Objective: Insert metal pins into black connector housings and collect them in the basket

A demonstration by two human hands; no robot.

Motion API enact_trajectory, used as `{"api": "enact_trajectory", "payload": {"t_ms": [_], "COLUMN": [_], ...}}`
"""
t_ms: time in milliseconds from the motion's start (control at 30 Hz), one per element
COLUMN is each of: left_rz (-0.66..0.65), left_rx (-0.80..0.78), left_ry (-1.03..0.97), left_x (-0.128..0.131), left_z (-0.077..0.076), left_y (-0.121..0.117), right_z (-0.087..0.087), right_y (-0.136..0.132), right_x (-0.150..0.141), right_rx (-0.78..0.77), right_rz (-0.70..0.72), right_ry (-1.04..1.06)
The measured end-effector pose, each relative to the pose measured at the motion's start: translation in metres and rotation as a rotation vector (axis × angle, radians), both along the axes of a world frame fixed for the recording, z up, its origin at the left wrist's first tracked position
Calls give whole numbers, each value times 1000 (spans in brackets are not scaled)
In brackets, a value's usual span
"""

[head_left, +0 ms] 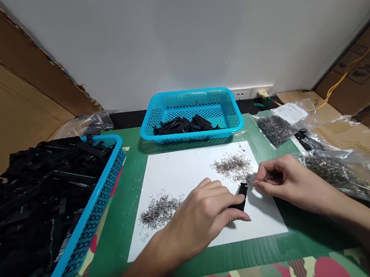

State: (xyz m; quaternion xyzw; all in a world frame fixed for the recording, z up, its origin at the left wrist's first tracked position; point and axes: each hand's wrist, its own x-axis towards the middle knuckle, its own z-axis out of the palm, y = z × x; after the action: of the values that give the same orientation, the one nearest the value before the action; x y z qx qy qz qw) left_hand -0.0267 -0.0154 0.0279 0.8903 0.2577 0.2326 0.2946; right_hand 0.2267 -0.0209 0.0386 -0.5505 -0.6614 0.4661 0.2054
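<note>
My left hand (205, 212) rests on the white sheet (175, 171), its fingers closed round a small black plastic part (242, 193) whose end sticks out to the right. Close beside it, my right hand (288, 181) pinches a thin metal spring wire (265, 178), its tip near the black part. A pile of small metal springs (232, 166) lies just behind both hands. Another spring pile (158, 210) sits left of my left hand.
A large blue basket (94, 214) heaped with black plastic parts fills the left. A smaller blue basket (229, 114) with a few black parts stands at the back. Clear bags of springs (274, 129) lie at the right on the green mat (125, 201).
</note>
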Motion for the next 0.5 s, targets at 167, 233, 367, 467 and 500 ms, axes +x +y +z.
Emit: {"api": "enact_trajectory", "payload": {"t_ms": [167,233,367,467,500], "left_rz": [-3,-4,-4,-3,2], "left_rx": [-3,-24,-54,-70,-73], "left_ry": [-19,-20,-37,-57,-68], "left_x": [1,2,2,2,2], "left_z": [1,2,2,1,0], "left_y": [0,0,0,0,0], "right_z": [-5,-7,-7,-9,-9], "right_y": [-4,-4,-5,-7,-8], "right_x": [-8,-10,-12,-13,-14], "right_rx": [32,68,119,144,149], "right_rz": [14,17,12,-3,-5], "right_ry": [-100,-134,-139,-149,-155]}}
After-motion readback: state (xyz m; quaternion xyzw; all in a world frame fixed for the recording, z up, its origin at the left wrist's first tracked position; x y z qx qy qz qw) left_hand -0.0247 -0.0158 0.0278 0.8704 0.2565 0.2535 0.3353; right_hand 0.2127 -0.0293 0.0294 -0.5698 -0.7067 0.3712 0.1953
